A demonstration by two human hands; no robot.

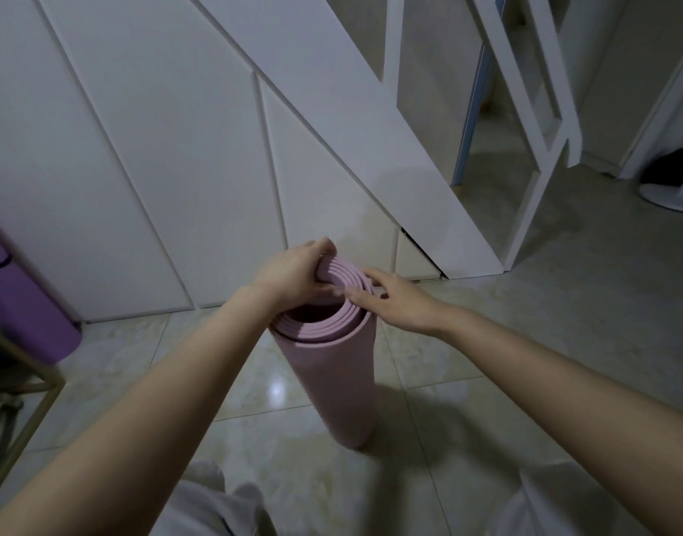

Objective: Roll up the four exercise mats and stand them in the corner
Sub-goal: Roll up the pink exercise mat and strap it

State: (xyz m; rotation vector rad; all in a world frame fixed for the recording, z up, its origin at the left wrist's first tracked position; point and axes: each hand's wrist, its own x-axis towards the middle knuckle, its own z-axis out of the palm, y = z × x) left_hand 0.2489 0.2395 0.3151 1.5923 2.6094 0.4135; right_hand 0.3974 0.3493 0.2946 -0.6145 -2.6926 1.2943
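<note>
— On the tiled floor point(487, 381) beside a white panelled wall point(158, 148), a pink mat point(332, 381) stands on end, rolled, its layers loose around a hollow middle. How far along is the job?

— Partway, by this view. This mat is rolled and upright, but it stands out on open floor, a little off the wall and not in a corner. Carrying it there looks like the step left for it.

— And the hands?

— The left hand point(293, 272) grips the far rim of the roll, fingers curled over the edge. The right hand point(401, 303) lies with nearly straight fingers on the top edges of the layers, pressing and holding nothing.

— How many mats are in view?

— Two of the four. There is one pink mat and one purple mat point(27, 303), which is also rolled and sits at the left edge behind a gold-coloured frame point(23, 400). The picture cuts it off, so whether it is in the corner cannot be told. The other two are out of sight.

— Anything else?

— One black bag point(676, 164) lies far to the right, beside one round white base point(668, 195).
</note>
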